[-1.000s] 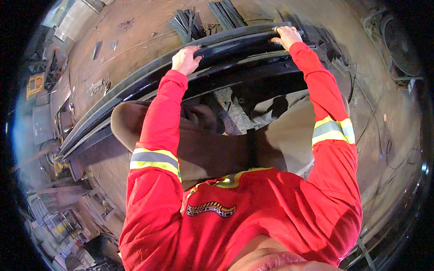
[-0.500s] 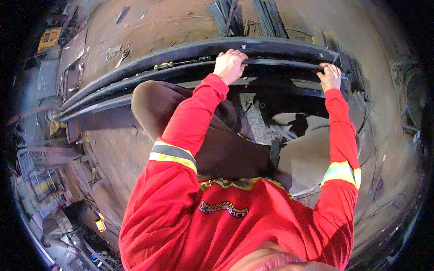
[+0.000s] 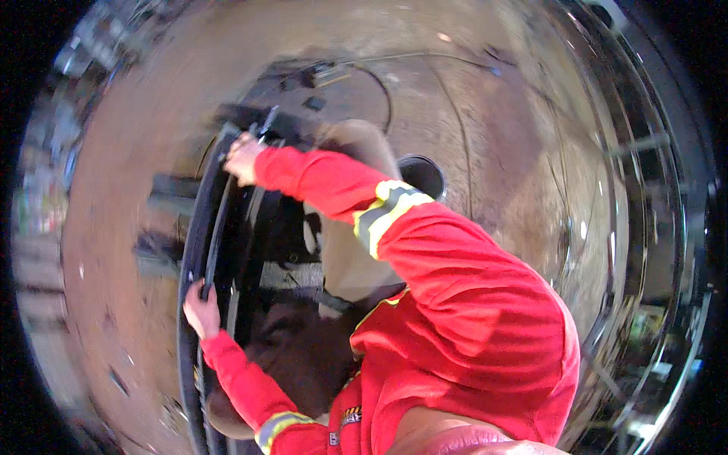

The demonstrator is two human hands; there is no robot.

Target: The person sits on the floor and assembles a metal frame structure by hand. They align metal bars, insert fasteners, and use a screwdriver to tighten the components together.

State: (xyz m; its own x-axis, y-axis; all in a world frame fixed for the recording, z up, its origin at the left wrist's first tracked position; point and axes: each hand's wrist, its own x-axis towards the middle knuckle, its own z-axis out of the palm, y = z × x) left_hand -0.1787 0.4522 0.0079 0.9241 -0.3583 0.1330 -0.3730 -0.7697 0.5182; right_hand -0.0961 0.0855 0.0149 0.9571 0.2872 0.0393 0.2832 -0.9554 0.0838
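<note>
A long dark metal channel (image 3: pixel 189 262) runs along the left side, with a thin dark bar (image 3: pixel 218 220) lying lengthwise in it. My left hand (image 3: pixel 202 311) is closed on the thin bar around its middle part, thumb along its side. Near the far end, my right hand (image 3: pixel 244 158) has its fingers curled over the same bar. A short bright rod-like piece (image 3: pixel 269 120) sticks out just beyond the right hand; whether it belongs to the bar I cannot tell. The channel lies across in front of my bent legs.
A black bucket (image 3: pixel 425 177) stands behind my right forearm. Cables (image 3: pixel 464 152) snake over the brown floor. Dark metal strips (image 3: pixel 173 189) lie left of the channel. Long metal members (image 3: pixel 644 144), blurred, line the right edge.
My view has swung to the right, so the channel now appears at the left and runs away from me. Both hands stay on the thin bar.
</note>
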